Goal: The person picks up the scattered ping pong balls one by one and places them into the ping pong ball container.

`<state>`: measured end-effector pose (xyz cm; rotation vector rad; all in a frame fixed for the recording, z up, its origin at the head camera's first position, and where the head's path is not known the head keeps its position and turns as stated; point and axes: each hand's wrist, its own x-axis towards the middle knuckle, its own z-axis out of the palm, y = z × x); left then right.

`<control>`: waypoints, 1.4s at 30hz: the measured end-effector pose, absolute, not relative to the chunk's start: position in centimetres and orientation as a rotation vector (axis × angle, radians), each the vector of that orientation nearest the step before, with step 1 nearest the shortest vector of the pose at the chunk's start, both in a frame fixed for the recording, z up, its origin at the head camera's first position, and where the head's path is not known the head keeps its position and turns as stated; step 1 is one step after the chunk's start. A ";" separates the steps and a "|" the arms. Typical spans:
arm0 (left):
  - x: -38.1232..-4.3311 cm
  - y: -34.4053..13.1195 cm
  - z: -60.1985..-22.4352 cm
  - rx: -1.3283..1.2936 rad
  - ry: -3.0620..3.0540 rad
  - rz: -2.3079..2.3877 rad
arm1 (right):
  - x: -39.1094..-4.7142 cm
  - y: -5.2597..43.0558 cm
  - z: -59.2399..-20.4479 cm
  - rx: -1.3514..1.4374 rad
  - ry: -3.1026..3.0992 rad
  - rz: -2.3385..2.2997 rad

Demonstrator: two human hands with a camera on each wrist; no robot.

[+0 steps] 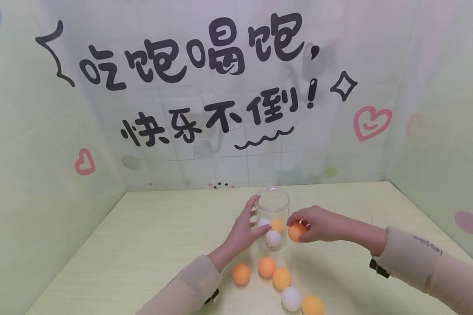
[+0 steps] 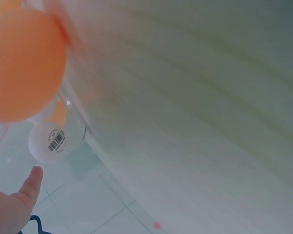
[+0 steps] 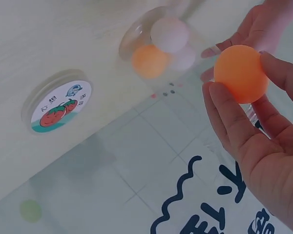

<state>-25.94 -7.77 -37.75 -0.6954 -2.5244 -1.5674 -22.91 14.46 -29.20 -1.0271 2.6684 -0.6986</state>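
Observation:
My left hand (image 1: 238, 229) holds a clear round jar (image 1: 273, 211) upright on the table, thumb across its front and fingers along its left side. Inside lie two white ping-pong balls (image 1: 273, 239) and a yellow-orange one (image 1: 277, 225). In the left wrist view a white ball (image 2: 48, 142) shows a printed barcode. Just right of the jar, below its rim, my right hand (image 1: 323, 225) pinches an orange ping-pong ball (image 1: 295, 232) between thumb and fingertips. The right wrist view shows this orange ball (image 3: 241, 74) overlapping the left hand (image 3: 263, 29).
Nearer me, several loose balls lie on the table (image 1: 161, 245): orange (image 1: 241, 274), yellow-orange (image 1: 281, 278) and white (image 1: 291, 299). A round lid (image 3: 61, 105) with a tomato picture lies near the back edge. Printed wall sheets (image 1: 205, 170) stand behind and at both sides.

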 end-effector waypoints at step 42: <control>-23.4 -7.5 -34.6 -0.716 -2.500 -1.614 | -23.7 14.9 -22.7 -1.008 2.852 -0.616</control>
